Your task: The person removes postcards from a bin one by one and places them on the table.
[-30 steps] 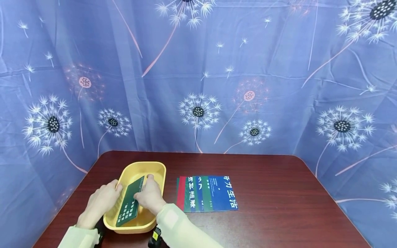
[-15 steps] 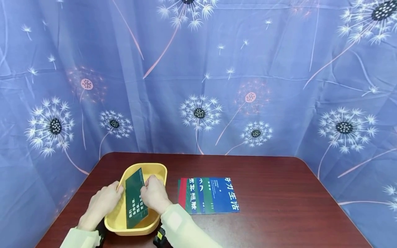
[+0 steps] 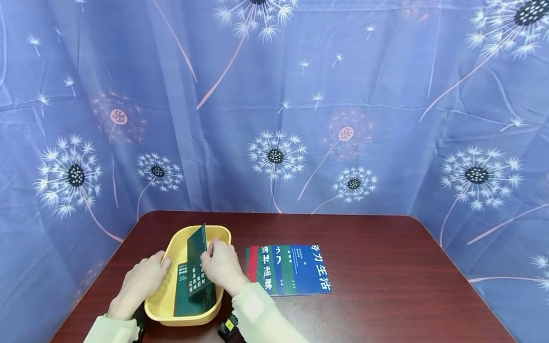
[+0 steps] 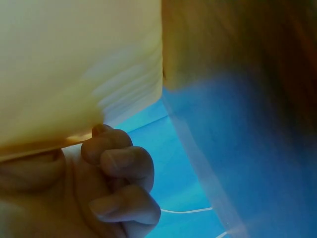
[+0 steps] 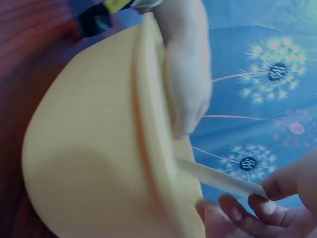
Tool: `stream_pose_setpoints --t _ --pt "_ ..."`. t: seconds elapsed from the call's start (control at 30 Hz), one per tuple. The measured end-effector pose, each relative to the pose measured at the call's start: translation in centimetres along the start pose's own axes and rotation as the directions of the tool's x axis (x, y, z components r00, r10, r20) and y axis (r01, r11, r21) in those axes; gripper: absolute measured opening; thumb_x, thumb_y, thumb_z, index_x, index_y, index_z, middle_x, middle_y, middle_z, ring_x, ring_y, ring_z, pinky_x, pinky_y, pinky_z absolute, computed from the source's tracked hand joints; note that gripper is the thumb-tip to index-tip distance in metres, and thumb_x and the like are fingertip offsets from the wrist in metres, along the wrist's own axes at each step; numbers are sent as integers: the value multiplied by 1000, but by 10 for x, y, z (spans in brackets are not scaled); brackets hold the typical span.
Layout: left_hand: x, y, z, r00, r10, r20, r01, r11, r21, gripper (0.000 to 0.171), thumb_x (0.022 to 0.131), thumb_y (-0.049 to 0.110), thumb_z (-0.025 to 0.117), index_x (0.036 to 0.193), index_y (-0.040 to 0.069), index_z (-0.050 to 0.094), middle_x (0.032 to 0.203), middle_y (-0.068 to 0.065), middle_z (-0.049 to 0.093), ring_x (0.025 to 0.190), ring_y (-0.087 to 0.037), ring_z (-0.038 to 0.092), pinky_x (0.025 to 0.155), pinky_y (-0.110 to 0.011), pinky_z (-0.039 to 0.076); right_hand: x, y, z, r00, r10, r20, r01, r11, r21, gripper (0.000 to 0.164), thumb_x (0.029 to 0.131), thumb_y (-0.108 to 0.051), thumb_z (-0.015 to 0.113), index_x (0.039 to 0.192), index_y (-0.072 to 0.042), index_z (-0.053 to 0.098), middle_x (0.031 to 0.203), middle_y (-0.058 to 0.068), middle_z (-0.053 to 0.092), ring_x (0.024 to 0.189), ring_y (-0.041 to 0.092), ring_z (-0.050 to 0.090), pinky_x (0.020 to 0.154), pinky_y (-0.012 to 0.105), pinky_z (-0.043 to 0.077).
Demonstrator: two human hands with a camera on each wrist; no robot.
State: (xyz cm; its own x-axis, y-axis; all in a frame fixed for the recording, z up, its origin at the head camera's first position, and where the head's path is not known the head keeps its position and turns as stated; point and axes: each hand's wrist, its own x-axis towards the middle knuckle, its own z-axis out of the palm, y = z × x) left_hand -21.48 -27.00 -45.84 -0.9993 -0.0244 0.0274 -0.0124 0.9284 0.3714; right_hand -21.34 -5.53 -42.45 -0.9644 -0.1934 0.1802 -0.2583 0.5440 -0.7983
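Note:
A yellow plastic basin (image 3: 159, 307) stands at the left of the table. My left hand (image 3: 141, 285) grips its left rim; in the left wrist view the curled fingers (image 4: 124, 163) press under the rim from outside. Inside, a dark green card (image 3: 184, 305) with white print lies at the bottom. My right hand (image 3: 224, 267) pinches another dark green printed card (image 3: 196, 252) by its right edge, steeply tilted above the first, which it partly covers. The right wrist view shows this held card (image 5: 223, 178) edge-on between thumb and finger.
Right of the basin, several overlapping cards in green, red and blue (image 3: 306, 271) lie fanned in a row on the dark red-brown table (image 3: 386, 276). A blue dandelion-print curtain (image 3: 386, 95) hangs round the back and sides of the table.
The right hand has raised the dark green card from low in the basin and shifted it rightward, uncovering another green card underneath. The left hand stays on the rim.

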Motion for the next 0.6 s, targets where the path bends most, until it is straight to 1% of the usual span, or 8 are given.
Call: stream_pose_setpoints --t 0.13,0.27,0.37,0.43,0.5,0.6 --pt "1 0 0 1000 -6 3 6 1000 -1 29 102 28 38 96 7 57 76 -12 56 68 -30 57 56 -50 42 0 3 -9 999 -6 -41 8 999 32 17 88 -9 61 76 -14 51 63 -5 50 58 10 48 53 25 40" --pt "1 0 0 1000 -5 2 5 1000 2 29 102 28 37 95 8 57 76 -13 56 68 -30 57 56 -51 42 0 6 -19 998 -8 -64 13 997 82 7 87 -4 62 87 -9 57 67 -6 56 62 7 53 58 26 44" --pt "1 0 0 1000 -3 0 3 1000 -2 29 102 28 37 94 8 56 76 -13 56 68 -31 57 56 -51 42 -2 11 -28 998 28 -63 -18 988 151 8 88 -3 62 94 -7 58 69 -5 58 61 7 54 59 27 45" --pt "1 -1 0 1000 0 -2 0 1000 -4 29 102 28 37 94 8 56 77 -13 56 69 -32 58 57 -52 42 -2 15 -35 996 46 -74 -32 984 177 9 88 -2 63 95 -7 59 70 -5 60 60 7 54 58 27 45" --pt "0 -1 0 1000 4 -6 -4 1000 -4 29 102 29 37 94 9 57 79 -14 58 70 -33 59 57 -53 43 -3 20 -43 995 56 -83 -39 980 195 9 88 -2 64 95 -6 59 69 -4 61 60 7 54 58 28 45" --pt "0 -2 1 1000 9 -10 -9 1000 -1 30 102 29 36 95 8 57 81 -15 59 72 -35 60 57 -54 43 -4 29 -56 993 49 -105 -26 977 211 11 87 -1 64 96 -4 59 69 -3 63 61 8 54 59 28 44"
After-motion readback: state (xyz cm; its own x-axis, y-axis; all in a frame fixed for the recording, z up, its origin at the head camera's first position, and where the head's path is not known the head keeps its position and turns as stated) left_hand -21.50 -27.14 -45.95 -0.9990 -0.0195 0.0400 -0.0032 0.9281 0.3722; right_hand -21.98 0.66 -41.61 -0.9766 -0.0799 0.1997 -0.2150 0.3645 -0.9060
